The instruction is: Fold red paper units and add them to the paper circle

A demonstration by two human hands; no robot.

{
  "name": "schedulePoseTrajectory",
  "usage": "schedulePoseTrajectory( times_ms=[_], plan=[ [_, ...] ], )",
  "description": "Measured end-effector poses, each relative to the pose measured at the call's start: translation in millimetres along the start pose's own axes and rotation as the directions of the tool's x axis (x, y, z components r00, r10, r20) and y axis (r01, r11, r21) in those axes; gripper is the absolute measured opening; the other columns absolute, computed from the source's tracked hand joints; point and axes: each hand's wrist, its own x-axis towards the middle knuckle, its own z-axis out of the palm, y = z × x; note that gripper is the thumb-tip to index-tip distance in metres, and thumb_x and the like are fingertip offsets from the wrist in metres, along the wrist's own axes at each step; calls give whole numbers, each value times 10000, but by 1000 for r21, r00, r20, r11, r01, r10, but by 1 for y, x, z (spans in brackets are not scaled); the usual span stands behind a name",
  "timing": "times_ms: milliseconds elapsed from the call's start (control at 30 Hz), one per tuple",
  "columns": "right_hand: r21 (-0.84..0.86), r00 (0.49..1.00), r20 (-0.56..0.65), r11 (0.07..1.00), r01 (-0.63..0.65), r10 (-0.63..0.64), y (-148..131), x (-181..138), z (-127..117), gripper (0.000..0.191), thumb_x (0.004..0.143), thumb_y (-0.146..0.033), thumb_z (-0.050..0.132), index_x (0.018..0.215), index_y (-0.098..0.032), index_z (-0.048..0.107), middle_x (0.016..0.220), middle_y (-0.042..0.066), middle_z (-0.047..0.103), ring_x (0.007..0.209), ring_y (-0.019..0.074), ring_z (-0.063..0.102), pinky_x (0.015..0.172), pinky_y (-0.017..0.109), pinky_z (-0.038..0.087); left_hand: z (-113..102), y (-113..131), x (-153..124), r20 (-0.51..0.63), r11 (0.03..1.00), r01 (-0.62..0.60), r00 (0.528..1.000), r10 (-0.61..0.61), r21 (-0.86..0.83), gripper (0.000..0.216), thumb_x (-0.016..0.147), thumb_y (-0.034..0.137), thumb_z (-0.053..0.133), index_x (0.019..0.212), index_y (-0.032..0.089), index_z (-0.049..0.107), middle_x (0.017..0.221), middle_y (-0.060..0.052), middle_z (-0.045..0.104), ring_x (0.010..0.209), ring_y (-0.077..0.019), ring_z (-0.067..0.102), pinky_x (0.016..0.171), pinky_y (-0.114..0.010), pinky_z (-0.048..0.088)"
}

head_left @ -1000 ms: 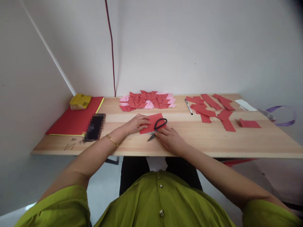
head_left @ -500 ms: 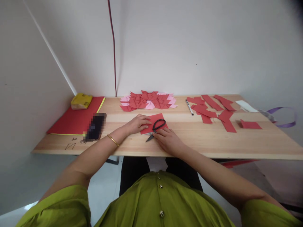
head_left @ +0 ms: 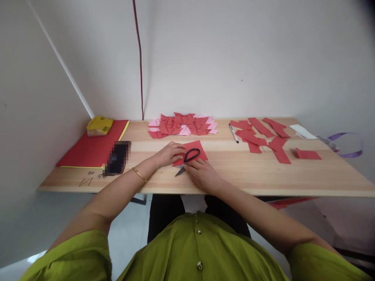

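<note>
A square of red paper [head_left: 200, 146] lies on the table in front of me. My left hand [head_left: 170, 153] rests over its left side, fingers stretched out flat. A pair of scissors with black handles [head_left: 192, 150] lies slanted across the paper, its dark blade pointing towards me and to the left. My right hand [head_left: 202, 172] has its bent fingers on the scissors near the pivot, at the paper's lower edge. Some greyish thing under the blade is mostly hidden.
Folded red and pink paper pieces [head_left: 184, 125] stand against the wall. Red paper strips [head_left: 254, 137], a marker pen [head_left: 233, 133] and white paper [head_left: 303, 131] are at right. At left lie a phone [head_left: 117, 157], red sheets [head_left: 84, 150] and a yellow packet [head_left: 100, 126].
The scissors have slid a little to the left over the red paper, and my right hand moved left with them. My left hand stays on the paper.
</note>
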Motion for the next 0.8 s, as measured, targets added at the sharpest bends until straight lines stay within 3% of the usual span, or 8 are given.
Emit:
schedulePoseTrajectory(
  times_ms=[167, 267, 433, 600, 700, 800],
  plan=[
    [78, 998, 25, 996, 53, -55, -8, -10, -13, 320, 915, -238, 426, 1191, -181, 578, 1057, 115, 611, 989, 227, 495, 849, 367, 373, -1, 0, -1, 4, 1000, -14, 1000, 14, 4, 299, 878, 343, 479, 1089, 203, 637, 1219, -107, 589, 1092, -216, 535, 961, -409, 388],
    [119, 999, -29, 993, 29, -26, 6, -27, -27, 327, 920, -244, 422, 1204, -185, 573, 1087, 123, 612, 1021, 224, 506, 853, 364, 387, 1, -5, -3, -12, 999, -41, 999, 41, 15, 307, 883, 353, 472, 1104, 211, 629, 1230, -109, 581, 1099, -214, 532, 963, -404, 385],
    [42, 951, -216, 976, -216, 220, 78, -65, -52, 336, 891, -219, 437, 1188, -160, 584, 1072, 142, 635, 963, 243, 560, 803, 381, 438, 0, -7, -4, 1, 998, -63, 998, 63, 19, 301, 888, 319, 461, 1108, 204, 630, 1242, -107, 574, 1086, -211, 516, 964, -397, 384],
    [-121, 822, -345, 847, -517, 453, 159, -111, -64, 352, 880, -291, 432, 1143, -144, 614, 1077, 140, 649, 974, 279, 587, 806, 407, 458, -1, 2, -3, 45, 998, -29, 999, 26, 62, 332, 882, 192, 412, 1109, 237, 649, 1276, -87, 560, 1069, -213, 500, 941, -402, 400],
    [-177, 773, -330, 769, -614, 542, 188, -131, -61, 385, 882, -334, 416, 1171, -163, 604, 1116, 130, 633, 991, 294, 576, 778, 422, 459, -1, 12, -2, 60, 996, -15, 998, 10, 90, 375, 842, 121, 420, 1114, 235, 652, 1276, -95, 561, 1099, -227, 500, 955, -418, 398],
    [-228, 742, -263, 708, -669, 617, 197, -136, -58, 378, 877, -379, 416, 1114, -204, 653, 1122, 127, 624, 984, 328, 552, 749, 466, 442, -2, 21, -3, 30, 996, 21, 999, -24, 88, 328, 841, 157, 458, 1091, 226, 659, 1289, -102, 548, 1123, -228, 512, 985, -428, 386]
  ],
)
